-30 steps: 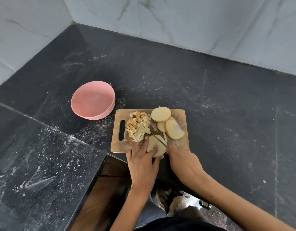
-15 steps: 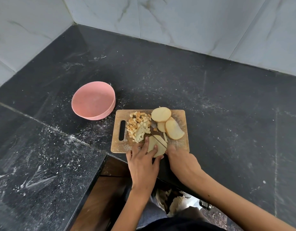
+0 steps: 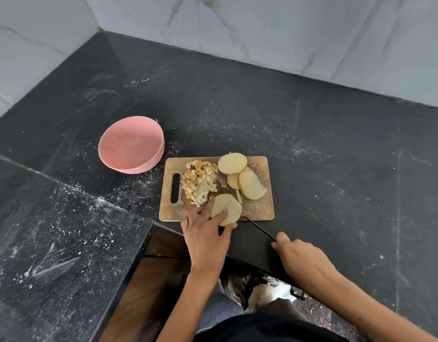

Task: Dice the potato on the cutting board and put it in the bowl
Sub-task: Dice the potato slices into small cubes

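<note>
A person stood at a dark stone counter (image 3: pixel 311 124) set in a tiled corner, seen from a head camera looking down at both bare hands. A small wooden cutting board (image 3: pixel 260 208) lay near the counter's front edge, its handle slot on the left. The left hand (image 3: pixel 205 233) rested spread over the board's near edge, its fingertips (image 3: pixel 224 212) pressing flat on a potato slice (image 3: pixel 226 210) to keep it from sliding; the slice already showed cut lines across it. The right hand (image 3: pixel 301 255) was closed around the handle of a knife (image 3: pixel 258 228), held low and off the board to the right, so that the thin blade ran diagonally up to the slice's right edge, apparently placed for drawing a cut through it. A heap of diced potato (image 3: pixel 199 180) sat pushed to the board's left side, clear of the blade. Three uncut potato slices (image 3: pixel 240 176) overlapped at the far right of the board, within reach for later. A pink bowl (image 3: pixel 131 146) stood tilted just beside the board's far left corner, and looked empty, so the transfer had not begun
</note>
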### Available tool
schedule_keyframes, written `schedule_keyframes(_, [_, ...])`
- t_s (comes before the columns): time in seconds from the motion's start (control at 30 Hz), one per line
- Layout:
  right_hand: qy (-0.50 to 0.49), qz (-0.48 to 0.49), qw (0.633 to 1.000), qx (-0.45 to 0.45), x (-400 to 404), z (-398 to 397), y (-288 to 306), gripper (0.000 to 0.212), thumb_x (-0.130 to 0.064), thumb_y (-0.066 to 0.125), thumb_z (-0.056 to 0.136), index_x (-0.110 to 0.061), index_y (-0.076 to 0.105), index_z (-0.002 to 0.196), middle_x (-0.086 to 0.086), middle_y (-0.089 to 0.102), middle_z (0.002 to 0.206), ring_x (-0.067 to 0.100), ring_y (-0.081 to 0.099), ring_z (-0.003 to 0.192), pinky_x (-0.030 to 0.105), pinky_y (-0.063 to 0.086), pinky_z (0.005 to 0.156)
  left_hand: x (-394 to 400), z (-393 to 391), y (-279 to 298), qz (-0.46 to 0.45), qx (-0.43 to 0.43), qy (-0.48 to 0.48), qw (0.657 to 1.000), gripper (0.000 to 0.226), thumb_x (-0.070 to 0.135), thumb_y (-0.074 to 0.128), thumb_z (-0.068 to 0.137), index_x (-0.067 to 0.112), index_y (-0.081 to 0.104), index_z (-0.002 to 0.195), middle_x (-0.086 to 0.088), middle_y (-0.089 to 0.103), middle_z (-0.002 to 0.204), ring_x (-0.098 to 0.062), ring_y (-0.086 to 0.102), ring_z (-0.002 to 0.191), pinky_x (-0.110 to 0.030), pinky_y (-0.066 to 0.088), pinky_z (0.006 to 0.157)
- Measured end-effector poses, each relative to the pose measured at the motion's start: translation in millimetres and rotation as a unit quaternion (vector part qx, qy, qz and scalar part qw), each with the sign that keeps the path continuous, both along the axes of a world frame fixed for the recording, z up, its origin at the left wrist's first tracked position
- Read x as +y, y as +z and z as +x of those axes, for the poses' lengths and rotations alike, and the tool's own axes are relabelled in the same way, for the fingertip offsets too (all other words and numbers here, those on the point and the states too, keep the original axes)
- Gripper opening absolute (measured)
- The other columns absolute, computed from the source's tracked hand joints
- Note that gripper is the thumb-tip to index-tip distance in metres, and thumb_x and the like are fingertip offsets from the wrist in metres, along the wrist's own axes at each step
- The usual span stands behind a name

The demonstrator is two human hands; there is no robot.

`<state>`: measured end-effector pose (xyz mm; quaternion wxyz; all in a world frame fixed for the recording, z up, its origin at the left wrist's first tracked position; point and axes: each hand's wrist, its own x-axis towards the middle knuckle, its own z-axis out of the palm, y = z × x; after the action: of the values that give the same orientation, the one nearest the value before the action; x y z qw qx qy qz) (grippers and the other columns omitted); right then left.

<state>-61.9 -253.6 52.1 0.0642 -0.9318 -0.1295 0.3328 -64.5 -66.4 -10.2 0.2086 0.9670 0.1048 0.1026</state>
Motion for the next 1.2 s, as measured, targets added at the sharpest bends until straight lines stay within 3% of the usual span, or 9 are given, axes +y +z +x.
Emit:
schedule_keyframes(0.07, [0.000,0.022,1.000,-0.021,-2,0,2,0.026,-0.039,0.018,0.104,-0.018,0.028,0.092,-0.005,0.038,0.067,0.029,0.055,0.074,0.032,0.036,0.064,1,0,-2,-0.019,-0.006,0.000,1.000,0.031,0.030,0.090,0.061,0.026,0.079,0.089,-0.001,0.067,0.122,-0.025,0.051,0.104,-0.030,0.024,0.085])
schedule_keyframes(0.27, [-0.039,0.085,0.994,-0.058,12,11,3,0.028,-0.040,0.020,0.103,-0.018,0.032,0.091,-0.004,0.039,0.066,0.032,0.059,0.079,0.034,0.036,0.063,6,2,-3,-0.067,-0.015,-0.010,0.998,0.032,0.034,0.089,0.062,0.027,0.078,0.090,0.003,0.066,0.124,-0.015,0.039,0.107,-0.023,0.018,0.083])
schedule_keyframes(0.43, [-0.046,0.093,0.993,-0.053,33,20,-1,0.028,-0.038,0.022,0.104,-0.017,0.035,0.090,0.011,0.059,0.091,0.035,0.059,0.088,0.034,0.035,0.065,7,5,-3,-0.076,-0.018,-0.016,0.997,0.032,0.036,0.089,0.061,0.028,0.078,0.090,0.004,0.066,0.124,-0.015,0.040,0.106,-0.022,0.017,0.083])
schedule_keyframes(0.57, [-0.047,0.108,0.992,-0.053,45,26,-1,0.030,-0.037,0.023,0.103,-0.016,0.044,0.099,0.010,0.062,0.098,0.034,0.060,0.089,0.035,0.037,0.067,8,6,-2,-0.091,-0.018,-0.024,0.995,0.032,0.037,0.087,0.063,0.028,0.078,0.093,0.006,0.064,0.126,-0.012,0.040,0.107,-0.023,0.019,0.085])
schedule_keyframes(0.7, [-0.049,0.087,0.993,-0.063,54,28,-7,0.030,-0.034,0.025,0.104,-0.013,0.046,0.106,0.009,0.063,0.098,0.033,0.061,0.088,0.035,0.040,0.067,9,6,-3,-0.091,-0.023,-0.024,0.995,0.032,0.036,0.088,0.061,0.027,0.078,0.090,0.004,0.066,0.123,-0.013,0.041,0.105,-0.022,0.020,0.085])
schedule_keyframes(0.9, [-0.025,0.018,0.997,-0.074,68,32,-17,0.018,-0.011,0.034,0.100,-0.010,0.043,0.115,0.008,0.064,0.105,0.029,0.066,0.090,0.033,0.041,0.063,7,3,-5,-0.026,-0.045,-0.026,0.998,0.030,0.032,0.090,0.060,0.025,0.078,0.087,0.000,0.068,0.120,-0.019,0.042,0.103,-0.029,0.026,0.082])
schedule_keyframes(1.2, [-0.014,-0.010,1.000,-0.009,42,14,-9,0.014,-0.016,0.030,0.104,-0.011,0.036,0.115,0.009,0.061,0.106,0.032,0.063,0.094,0.035,0.037,0.065,5,4,-4,-0.009,-0.024,-0.005,1.000,0.031,0.037,0.090,0.058,0.028,0.079,0.085,0.002,0.069,0.118,-0.018,0.041,0.099,-0.029,0.024,0.079])
